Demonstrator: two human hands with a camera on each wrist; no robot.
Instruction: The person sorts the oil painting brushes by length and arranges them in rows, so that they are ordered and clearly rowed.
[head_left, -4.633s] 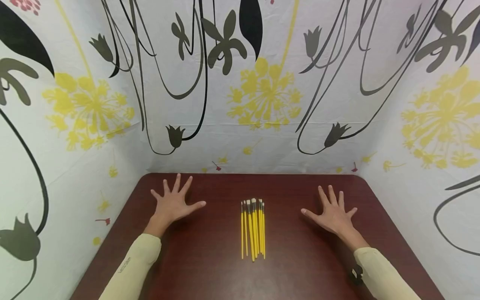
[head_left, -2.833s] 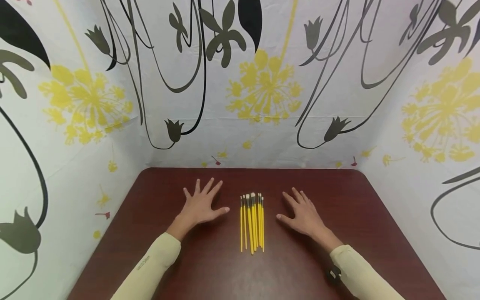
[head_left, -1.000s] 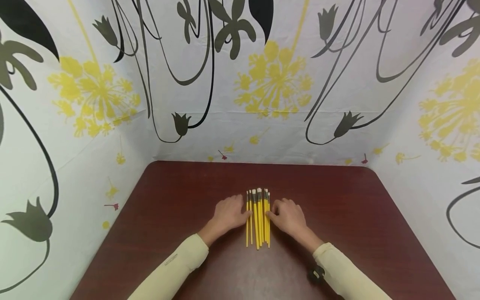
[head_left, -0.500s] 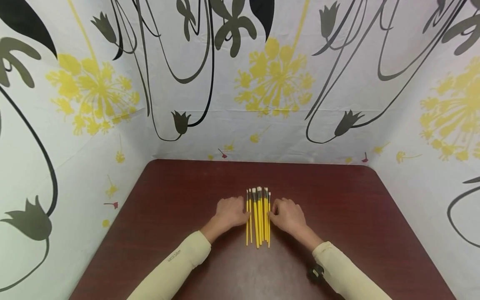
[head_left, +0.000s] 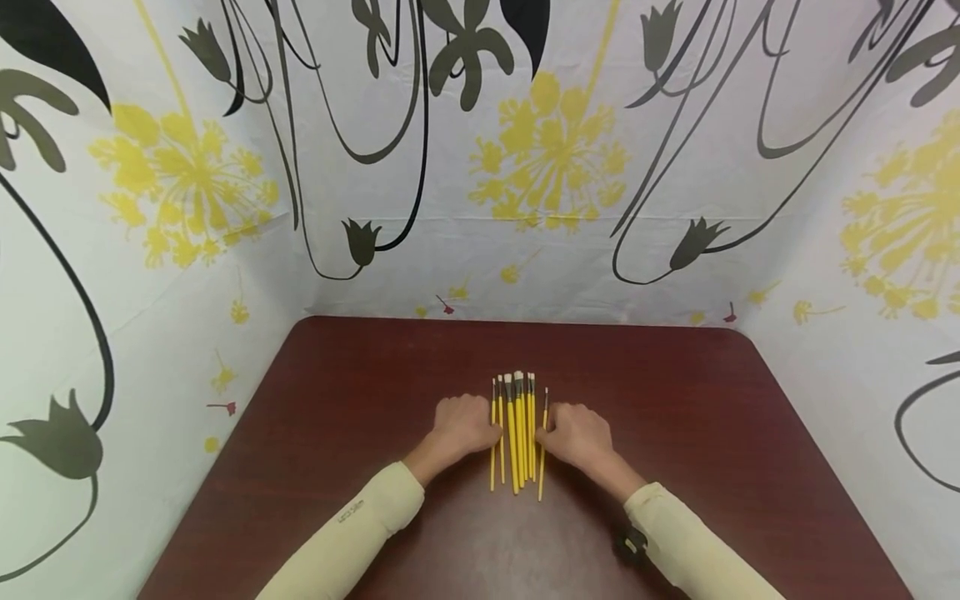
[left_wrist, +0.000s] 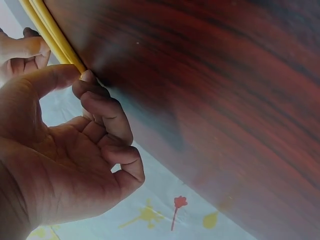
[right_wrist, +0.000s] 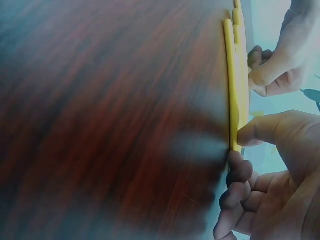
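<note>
Brushes (head_left: 521, 433) lie lengthwise, side by side on the surface (head_left: 375, 358), between the two sets of fingers (left_wrist: 112, 112); bristles (head_left: 518, 376) sit just beyond the fingertips' reach. Left hand (head_left: 465, 423): thumb and forefinger drawn almost together, pinching the left brush (head_left: 492, 467). Right hand (head_left: 579, 433): same narrow pinch, on the right brush (head_left: 541, 477), which lies slightly slanted, a little apart from the row. We judge the outside approach, partway along, lets each hand take an edge brush without disturbing the middle ones. Pose: we note both hands mirrored, knuckles up, spare fingers curled, sleeves (head_left: 352, 525) angling inward.
</note>
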